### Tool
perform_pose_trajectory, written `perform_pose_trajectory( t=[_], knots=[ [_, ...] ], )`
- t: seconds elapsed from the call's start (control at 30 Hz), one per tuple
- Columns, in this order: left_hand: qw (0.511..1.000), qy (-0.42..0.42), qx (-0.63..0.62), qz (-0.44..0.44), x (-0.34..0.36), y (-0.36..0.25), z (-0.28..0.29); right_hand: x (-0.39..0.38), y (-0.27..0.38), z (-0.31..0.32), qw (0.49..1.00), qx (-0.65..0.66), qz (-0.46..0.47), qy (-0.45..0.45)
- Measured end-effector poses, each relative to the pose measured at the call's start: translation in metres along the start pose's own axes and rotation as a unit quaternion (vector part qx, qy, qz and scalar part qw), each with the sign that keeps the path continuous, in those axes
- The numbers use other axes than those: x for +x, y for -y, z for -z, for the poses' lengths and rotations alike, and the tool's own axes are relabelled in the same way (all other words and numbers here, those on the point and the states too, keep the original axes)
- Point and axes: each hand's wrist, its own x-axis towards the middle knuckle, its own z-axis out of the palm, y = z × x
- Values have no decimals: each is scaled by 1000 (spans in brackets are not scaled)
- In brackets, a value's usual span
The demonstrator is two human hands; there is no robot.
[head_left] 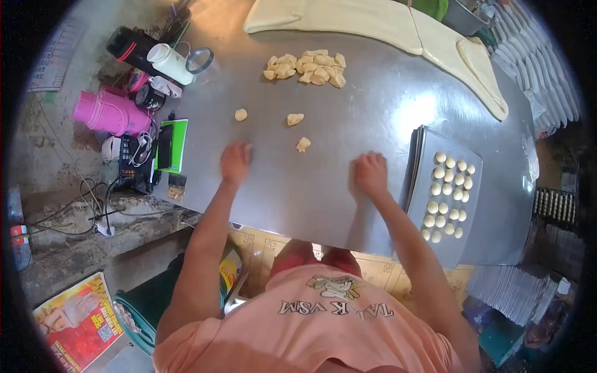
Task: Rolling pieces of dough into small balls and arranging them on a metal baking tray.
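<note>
My left hand point(236, 163) is curled down on the metal table point(292, 199), slightly blurred, its palm side hidden. Farther right, my right hand point(370, 174) rests with bent fingers on the same surface; anything beneath it is out of sight. Between and beyond the hands lie three loose dough pieces: a roundish one point(240, 115), an uneven one point(295, 119) and a lumpy one point(303, 145). A pile of cut dough pieces point(320, 65) sits farther back. Right of my right hand, several smooth dough balls point(448, 189) stand in rows on a grey tray point(476, 205).
A long folded slab of dough point(354, 25) spans the far edge. At left stand a pink jug point(115, 112), a white bottle point(168, 62), a black flask point(130, 46) and a green-framed item point(177, 146). Stacked trays point(510, 292) lie below right, a grey tub point(463, 17) far right.
</note>
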Motion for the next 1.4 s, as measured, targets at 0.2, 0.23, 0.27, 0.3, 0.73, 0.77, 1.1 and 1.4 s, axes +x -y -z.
perform_pose_trajectory(
  t=[0.2, 0.23, 0.27, 0.3, 0.73, 0.77, 1.1, 1.4],
  knots=[
    [993, 100, -29, 65, -60, -25, 23, -57, 33, 5, 997, -34, -34, -59],
    [1000, -4, -13, -14, -50, -30, 16, -49, 43, -5, 998, 2, 2, -55],
    [991, -66, 15, -115, -36, -29, 8, -28, 46, -17, 998, 34, 48, -33],
    [993, -64, 46, -85, -15, -21, -1, -8, 38, -21, 997, 10, 57, -47],
    [996, -53, -10, -76, 13, -59, 25, 7, 28, -37, 995, -19, 96, -18],
    [999, -22, -24, -23, 27, -43, 19, 15, 14, -34, 994, -43, 103, 6],
    [985, -46, 77, -150, -74, -53, -28, -69, 50, -49, 998, 26, 65, 3],
    [994, -72, -64, -53, 0, -24, 51, -13, 38, 20, 995, 94, 25, 16]
  ],
)
